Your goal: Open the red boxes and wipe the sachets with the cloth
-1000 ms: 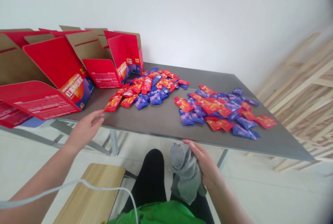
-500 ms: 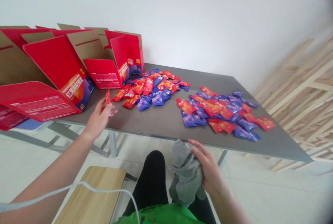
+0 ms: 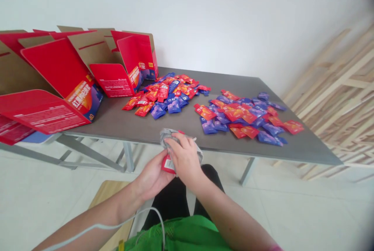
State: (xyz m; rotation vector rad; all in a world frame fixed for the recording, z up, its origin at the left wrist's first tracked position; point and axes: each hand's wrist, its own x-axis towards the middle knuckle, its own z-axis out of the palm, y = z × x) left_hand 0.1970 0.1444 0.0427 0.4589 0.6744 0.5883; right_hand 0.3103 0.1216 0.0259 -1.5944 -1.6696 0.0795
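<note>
My left hand point(image 3: 154, 175) is closed on a red sachet point(image 3: 168, 164), whose white barcode label faces up. My right hand point(image 3: 186, 157) grips a grey cloth point(image 3: 166, 136) and presses it over the sachet's upper part. Both hands meet just in front of the table's near edge, above my lap. Beyond them lies a mixed pile of red and purple sachets point(image 3: 173, 105). A second mixed pile of sachets point(image 3: 233, 114) lies to the right. Most of the held sachet is hidden by the cloth and fingers.
Several open red cartons point(image 3: 111, 81) with raised flaps stand at the left on the grey table point(image 3: 175, 128). A wooden stool point(image 3: 112, 192) is below left. Wooden slats point(image 3: 347, 99) lean against the wall at the right. A white cable point(image 3: 96, 226) crosses my left arm.
My left hand has brought the red sachet from beside the cartons to the middle. My right hand has moved left and up with the cloth, which now covers part of the sachet.
</note>
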